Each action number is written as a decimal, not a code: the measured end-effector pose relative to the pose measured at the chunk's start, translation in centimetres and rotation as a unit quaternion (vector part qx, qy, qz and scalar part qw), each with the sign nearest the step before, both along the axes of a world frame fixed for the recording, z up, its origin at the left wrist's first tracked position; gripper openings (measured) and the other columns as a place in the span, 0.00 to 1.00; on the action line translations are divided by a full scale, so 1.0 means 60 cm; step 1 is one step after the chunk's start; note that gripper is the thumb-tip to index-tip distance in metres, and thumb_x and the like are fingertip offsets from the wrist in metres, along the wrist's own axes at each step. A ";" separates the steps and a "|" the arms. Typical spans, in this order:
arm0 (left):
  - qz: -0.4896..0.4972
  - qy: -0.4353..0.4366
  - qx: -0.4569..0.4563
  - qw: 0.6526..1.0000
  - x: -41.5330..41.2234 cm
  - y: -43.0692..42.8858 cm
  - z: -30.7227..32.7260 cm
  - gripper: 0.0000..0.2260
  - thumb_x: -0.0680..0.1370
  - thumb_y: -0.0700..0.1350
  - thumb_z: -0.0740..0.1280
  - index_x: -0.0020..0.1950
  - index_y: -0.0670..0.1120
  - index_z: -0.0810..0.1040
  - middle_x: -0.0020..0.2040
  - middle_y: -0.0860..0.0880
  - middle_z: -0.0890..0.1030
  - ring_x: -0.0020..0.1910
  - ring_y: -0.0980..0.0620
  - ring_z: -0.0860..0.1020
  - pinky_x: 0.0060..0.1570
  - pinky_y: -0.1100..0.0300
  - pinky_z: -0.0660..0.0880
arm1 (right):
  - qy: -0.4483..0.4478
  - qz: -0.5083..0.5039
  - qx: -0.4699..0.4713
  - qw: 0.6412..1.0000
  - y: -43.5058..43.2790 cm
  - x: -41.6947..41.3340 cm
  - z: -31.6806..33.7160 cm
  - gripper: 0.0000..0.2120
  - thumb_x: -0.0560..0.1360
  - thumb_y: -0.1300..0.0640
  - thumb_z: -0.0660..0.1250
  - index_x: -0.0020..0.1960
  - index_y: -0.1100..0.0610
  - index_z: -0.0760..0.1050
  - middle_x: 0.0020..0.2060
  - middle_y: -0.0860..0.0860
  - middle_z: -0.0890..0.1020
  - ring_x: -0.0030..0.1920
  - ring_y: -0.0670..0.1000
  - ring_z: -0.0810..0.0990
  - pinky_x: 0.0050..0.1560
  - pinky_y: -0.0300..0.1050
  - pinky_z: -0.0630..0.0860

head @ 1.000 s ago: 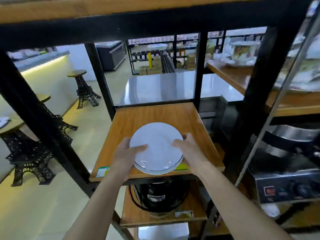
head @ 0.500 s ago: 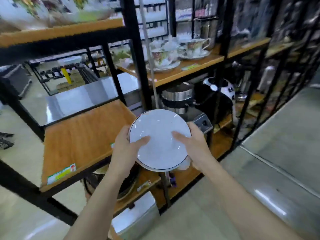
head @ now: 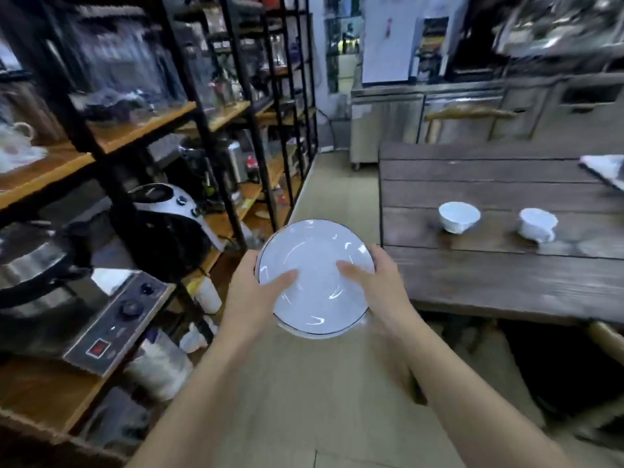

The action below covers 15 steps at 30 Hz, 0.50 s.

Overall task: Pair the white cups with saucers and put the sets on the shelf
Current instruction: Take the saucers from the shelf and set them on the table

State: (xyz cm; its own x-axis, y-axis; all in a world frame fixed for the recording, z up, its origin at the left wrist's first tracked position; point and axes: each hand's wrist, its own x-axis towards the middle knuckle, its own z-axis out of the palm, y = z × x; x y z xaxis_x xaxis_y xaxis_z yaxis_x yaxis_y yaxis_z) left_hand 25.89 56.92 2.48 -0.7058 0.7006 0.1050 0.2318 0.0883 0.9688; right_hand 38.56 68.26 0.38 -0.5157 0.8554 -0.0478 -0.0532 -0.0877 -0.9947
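A black-framed shelf (head: 141,130) with wooden boards fills the left side, crowded with blurred kitchen appliances, among them a white-and-black machine (head: 169,207) and a flat black control unit (head: 118,319) on a lower board. At the far left edge, a pale cup (head: 20,133) sits on an upper board, too blurred to make out further.

In the centre, above a tiled floor (head: 304,400), a person holds a white saucer (head: 315,278) with a thin dark rim in both bare hands. A second white edge shows just beneath its near rim, so there may be more than one saucer in the stack. The left hand (head: 251,292) is closed on the saucer's left edge, thumb lying across the top surface and fingers hidden underneath. The right hand (head: 378,285) grips the right edge the same way, its thumb pointing inward across the saucer's face. The saucer is level with the hands, between them, clear of both shelf and table.

To the right stands a dark plank table (head: 489,275). On it rest two white cups, well apart from the saucer: the nearer cup (head: 459,217) toward the table's left part and the second cup (head: 537,224) to its right, the two standing separate. A white object (head: 604,168) lies at the table's far right edge, cut off by the frame. Steel cabinets (head: 422,123) line the back wall.
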 end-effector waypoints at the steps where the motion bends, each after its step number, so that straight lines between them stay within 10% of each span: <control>1: -0.021 -0.011 -0.001 1.000 0.021 0.042 -0.008 0.12 0.71 0.39 0.73 0.46 0.51 0.73 0.43 0.55 0.78 0.39 0.60 0.78 0.35 0.67 0.73 | -0.003 -0.018 -0.004 1.000 0.035 0.030 -0.007 0.05 0.73 0.63 0.68 0.46 0.57 0.72 0.41 0.50 0.80 0.40 0.50 0.79 0.40 0.42 0.77; 15: -0.185 -0.121 -0.123 0.967 0.238 0.442 -0.134 0.09 0.72 0.39 0.71 0.47 0.50 0.74 0.44 0.53 0.80 0.41 0.54 0.78 0.35 0.63 0.72 | -0.073 -0.184 -0.094 0.976 0.339 0.301 -0.128 0.06 0.73 0.65 0.66 0.48 0.56 0.73 0.49 0.55 0.79 0.46 0.54 0.78 0.45 0.46 0.74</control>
State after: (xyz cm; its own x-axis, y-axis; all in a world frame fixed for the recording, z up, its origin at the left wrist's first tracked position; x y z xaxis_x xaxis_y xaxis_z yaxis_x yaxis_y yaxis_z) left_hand 40.20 83.41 -5.55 -0.3854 0.8924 -0.2345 0.0606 0.2781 0.9587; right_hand 56.64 88.62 -7.30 -0.1514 0.9506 -0.2710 0.0252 -0.2703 -0.9624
